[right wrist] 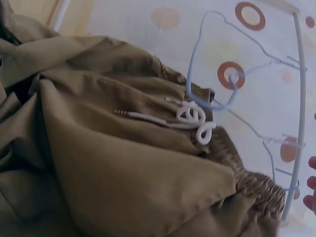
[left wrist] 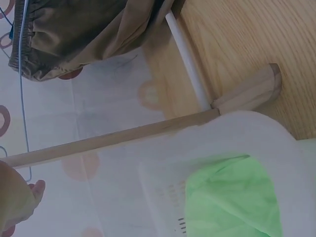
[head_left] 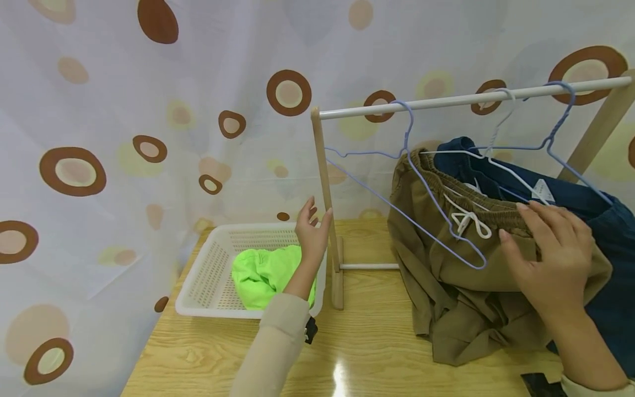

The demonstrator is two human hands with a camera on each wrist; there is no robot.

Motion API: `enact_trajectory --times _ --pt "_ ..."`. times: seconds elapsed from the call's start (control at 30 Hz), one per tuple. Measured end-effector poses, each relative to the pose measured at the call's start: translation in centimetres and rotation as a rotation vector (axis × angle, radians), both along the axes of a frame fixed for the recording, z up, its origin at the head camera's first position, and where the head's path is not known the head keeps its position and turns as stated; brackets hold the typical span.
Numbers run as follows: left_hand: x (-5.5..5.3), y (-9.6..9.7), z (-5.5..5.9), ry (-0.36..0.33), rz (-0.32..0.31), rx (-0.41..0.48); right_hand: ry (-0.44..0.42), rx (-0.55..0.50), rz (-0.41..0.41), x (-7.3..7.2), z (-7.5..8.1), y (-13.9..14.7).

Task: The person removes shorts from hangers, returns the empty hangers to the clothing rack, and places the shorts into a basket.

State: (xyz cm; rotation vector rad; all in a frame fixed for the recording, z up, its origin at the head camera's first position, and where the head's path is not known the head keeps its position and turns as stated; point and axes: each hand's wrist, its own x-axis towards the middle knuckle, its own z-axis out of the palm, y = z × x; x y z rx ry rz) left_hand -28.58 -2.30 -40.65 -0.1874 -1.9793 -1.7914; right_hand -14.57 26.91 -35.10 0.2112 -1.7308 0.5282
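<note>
Brown drawstring trousers (head_left: 476, 286) hang by the waistband on a white hanger (head_left: 511, 172), their white cord tied in a bow. In front of them my right hand (head_left: 558, 259) has its fingers loosely extended near the waistband; in the right wrist view its fingertips (right wrist: 311, 182) show at the edge, holding nothing. My left hand (head_left: 312, 237) is raised beside the rack's left upright (head_left: 324, 193), fingers relaxed and nothing in them. Below it, a bright green garment (head_left: 265, 275) lies crumpled in a white plastic basket (head_left: 198, 286). A bare blue hanger (head_left: 412, 220) hangs left of the trousers.
A white rail (head_left: 456, 100) with wooden uprights forms the clothes rack, standing on a wooden table (head_left: 208, 353). Dark blue trousers (head_left: 615, 237) hang behind the brown pair on another blue hanger (head_left: 550, 138). A patterned curtain (head_left: 124, 220) covers the back.
</note>
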Motion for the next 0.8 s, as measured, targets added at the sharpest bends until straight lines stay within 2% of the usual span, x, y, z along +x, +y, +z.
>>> enact_trajectory --times 0.1,0.23,0.4,0.53,0.63,0.8 --pt "-0.2 0.5 0.3 0.003 -0.016 0.008 -0.112 0.025 -0.076 0.2 -0.3 1.8" --pt "-0.4 0.9 0.5 -0.001 -0.04 -0.042 -0.232 -0.012 -0.166 0.5 -0.8 3.4" --pt "-0.8 1.4 0.5 0.012 -0.033 -0.099 -0.366 -0.091 -0.251 0.8 -1.3 4.2" --pt "-1.0 1.5 0.4 -0.004 -0.032 -0.096 -0.463 -0.124 -0.303 1.1 -1.6 4.3" --pt "-1.1 1.7 0.3 -0.018 -0.038 -0.086 -0.471 -0.143 -0.328 1.0 -1.8 4.2" --pt "-1.4 2.0 0.6 -0.018 -0.027 -0.078 -0.401 -0.18 -0.336 0.5 -1.7 4.1"
